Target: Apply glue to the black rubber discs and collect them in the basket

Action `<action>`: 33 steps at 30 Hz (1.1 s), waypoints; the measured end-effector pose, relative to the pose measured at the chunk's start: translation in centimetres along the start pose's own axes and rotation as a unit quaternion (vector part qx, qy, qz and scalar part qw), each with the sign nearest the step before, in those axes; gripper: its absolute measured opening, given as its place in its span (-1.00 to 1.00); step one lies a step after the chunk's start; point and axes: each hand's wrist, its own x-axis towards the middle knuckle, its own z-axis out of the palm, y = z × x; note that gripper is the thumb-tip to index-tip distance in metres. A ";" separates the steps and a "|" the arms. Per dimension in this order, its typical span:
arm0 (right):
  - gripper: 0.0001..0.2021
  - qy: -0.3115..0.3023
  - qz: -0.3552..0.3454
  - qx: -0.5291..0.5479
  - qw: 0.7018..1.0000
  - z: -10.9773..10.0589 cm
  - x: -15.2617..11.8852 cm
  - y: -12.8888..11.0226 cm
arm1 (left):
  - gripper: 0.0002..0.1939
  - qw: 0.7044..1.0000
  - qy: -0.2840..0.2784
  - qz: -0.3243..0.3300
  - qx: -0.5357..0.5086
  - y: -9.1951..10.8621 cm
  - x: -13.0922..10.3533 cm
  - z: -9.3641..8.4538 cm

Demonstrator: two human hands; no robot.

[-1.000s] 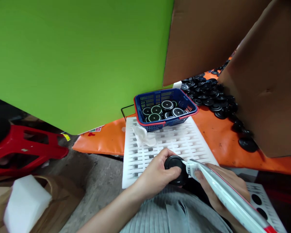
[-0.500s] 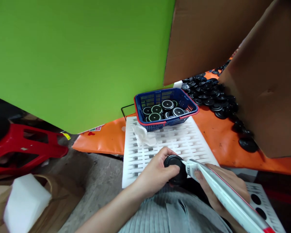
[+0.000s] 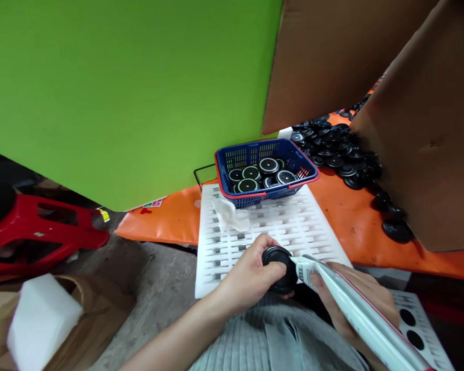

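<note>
My left hand (image 3: 255,273) is closed on a round black disc (image 3: 280,270), its thumb lying across the face. My right hand (image 3: 359,293) grips a long silver-white tube (image 3: 363,306), whose pointed nozzle meets the disc's right edge. Both hands are over my lap, at the near edge of a white slotted board (image 3: 224,252). Farther back on that board stands a blue basket (image 3: 268,195) with a red rim, holding several black discs with pale rings. A crumpled white tissue (image 3: 231,216) lies in front of the basket.
Black discs (image 3: 332,149) are heaped on an orange sheet (image 3: 340,216) at the right, beside cardboard panels (image 3: 433,134). A green panel (image 3: 131,103) rises behind the basket. At the left are a red stool (image 3: 42,226) and a brown bag (image 3: 96,319) with white foam (image 3: 42,319).
The view has shifted very slightly. My left hand and the disc have barely moved, and the nozzle stays at the disc's right edge.
</note>
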 end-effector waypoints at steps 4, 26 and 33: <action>-0.75 -0.009 -0.025 -0.017 1.000 0.0 -0.1 0.0 | -0.71 0.999 0.029 0.008 0.037 0.2 -0.1 0.0; -0.75 -0.015 -0.087 -0.073 0.993 -0.2 0.1 0.2 | -0.75 0.998 0.049 0.035 0.021 -0.1 0.1 0.1; -0.80 -0.015 -0.078 -0.070 0.994 -0.1 -1.2 0.2 | -0.70 0.995 0.069 0.057 -0.036 -0.2 0.0 0.5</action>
